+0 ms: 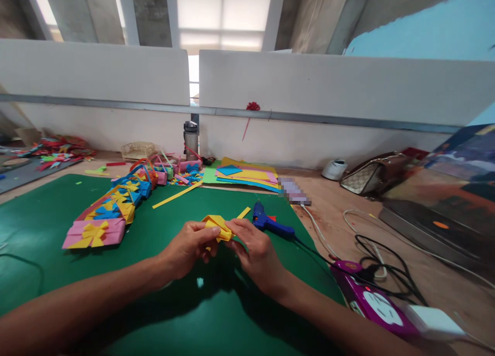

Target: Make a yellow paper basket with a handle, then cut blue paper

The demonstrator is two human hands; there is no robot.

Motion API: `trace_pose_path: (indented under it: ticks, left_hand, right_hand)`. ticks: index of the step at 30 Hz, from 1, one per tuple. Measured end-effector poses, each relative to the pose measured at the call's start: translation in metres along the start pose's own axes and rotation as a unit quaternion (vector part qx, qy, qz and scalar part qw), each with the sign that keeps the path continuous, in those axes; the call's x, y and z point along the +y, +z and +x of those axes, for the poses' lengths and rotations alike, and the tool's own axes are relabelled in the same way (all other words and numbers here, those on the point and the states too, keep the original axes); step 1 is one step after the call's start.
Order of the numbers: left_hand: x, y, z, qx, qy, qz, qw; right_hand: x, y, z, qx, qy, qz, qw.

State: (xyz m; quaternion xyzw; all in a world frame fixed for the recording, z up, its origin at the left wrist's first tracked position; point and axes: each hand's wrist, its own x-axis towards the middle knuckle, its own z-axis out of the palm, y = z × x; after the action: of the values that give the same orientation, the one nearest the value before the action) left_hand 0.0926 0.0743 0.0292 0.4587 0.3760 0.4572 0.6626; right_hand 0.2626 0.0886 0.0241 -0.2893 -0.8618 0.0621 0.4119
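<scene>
Between my two hands is a small folded piece of yellow paper (217,224), held above the green mat (162,315). My left hand (193,245) pinches its left side with the thumb across the front. On the other side, the fingers of my right hand (253,248) are closed on the paper's right edge. Part of the folded shape is hidden by my fingers. Just right of my right hand lies a blue hot glue gun (273,224), and a yellow paper strip (243,213) shows behind the hand.
A row of folded paper boxes with bows (95,233) runs along the left. Stacked coloured sheets (247,174) lie at the back, near a grey bottle (191,139). At right are a purple power strip (371,299), tangled cables, a phone (294,191) and a handbag (371,175).
</scene>
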Motion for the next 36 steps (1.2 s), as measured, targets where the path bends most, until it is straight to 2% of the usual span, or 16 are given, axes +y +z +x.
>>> trace_pose_path:
  ticks: [5,10,13,20,25,31,36]
  left_hand:
    - [-0.001,0.000,0.000,0.021,0.038,0.037,0.998]
    - [-0.004,-0.002,0.002,0.010,0.071,0.077,0.994]
    - [-0.005,-0.001,0.002,0.009,0.069,0.087,0.994]
    - [-0.007,0.000,0.003,0.026,0.048,0.081,0.995]
    - [-0.005,0.003,0.002,0.026,0.044,0.046,0.998]
    - [-0.002,0.008,-0.001,0.022,0.036,-0.004,0.999]
    - [-0.002,0.007,-0.002,0.007,0.024,0.034,0.999]
  right_hand:
    - [-0.007,-0.004,0.004,0.007,0.075,0.086,0.993]
    - [-0.014,-0.005,0.008,0.007,0.198,0.169,0.965]
    - [-0.017,-0.005,0.009,-0.002,0.239,0.205,0.949]
    - [-0.023,-0.004,0.010,-0.007,0.238,0.222,0.945]
    - [-0.022,-0.005,0.008,0.016,0.235,0.164,0.958]
    - [-0.023,-0.002,0.006,-0.018,0.268,0.188,0.945]
    - [-0.023,-0.002,0.007,-0.009,0.273,0.193,0.942]
